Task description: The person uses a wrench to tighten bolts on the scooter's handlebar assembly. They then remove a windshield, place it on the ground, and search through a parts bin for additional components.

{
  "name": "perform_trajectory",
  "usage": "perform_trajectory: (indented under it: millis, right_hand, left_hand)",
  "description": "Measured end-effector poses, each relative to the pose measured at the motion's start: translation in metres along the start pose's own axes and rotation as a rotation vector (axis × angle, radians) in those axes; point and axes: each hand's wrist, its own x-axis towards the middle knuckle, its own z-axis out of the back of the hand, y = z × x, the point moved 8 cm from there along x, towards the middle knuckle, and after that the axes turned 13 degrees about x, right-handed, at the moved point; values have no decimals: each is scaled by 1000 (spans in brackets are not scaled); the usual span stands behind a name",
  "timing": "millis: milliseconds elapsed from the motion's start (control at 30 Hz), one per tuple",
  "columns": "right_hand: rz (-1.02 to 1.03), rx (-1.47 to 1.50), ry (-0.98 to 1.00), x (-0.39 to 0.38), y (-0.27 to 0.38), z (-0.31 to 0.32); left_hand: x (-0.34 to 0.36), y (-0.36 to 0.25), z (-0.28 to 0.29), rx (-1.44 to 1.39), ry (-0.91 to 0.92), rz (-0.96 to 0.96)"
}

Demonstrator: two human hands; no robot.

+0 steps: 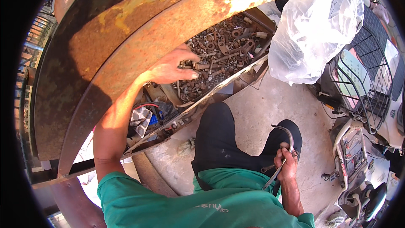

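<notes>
My left hand (174, 66) reaches over a drawer full of rusty bolts and nuts (228, 44), its thumb and fingers apart and holding nothing I can see. Part of the hand is close under the edge of a rusty metal table (126, 44). Above my right thigh, my right hand (287, 165) is closed around a curved metal rod (288, 133). The rod's bent tip points away from me, and a straight, flat metal end (273, 179) sticks out below the fist. A small ring-shaped metal end (266, 169) shows beside the fingers.
The drawer's near compartment holds a blue item (156, 116), cables and a silvery packet (140, 120). A translucent plastic bag (312, 33) hangs at the far right. Beside it is a black wire basket (365, 76) with papers; a white-framed vehicle part (352, 156) is below.
</notes>
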Motion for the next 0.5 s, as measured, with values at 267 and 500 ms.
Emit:
perform_trajectory:
  millis: [267,500]
  right_hand:
    - [3,11,6,0,2,-5]
    - [108,56,10,23,21,-1]
  left_hand:
    - [-19,82,10,-455,-219,451]
    - [44,110,8,-309,-330,276]
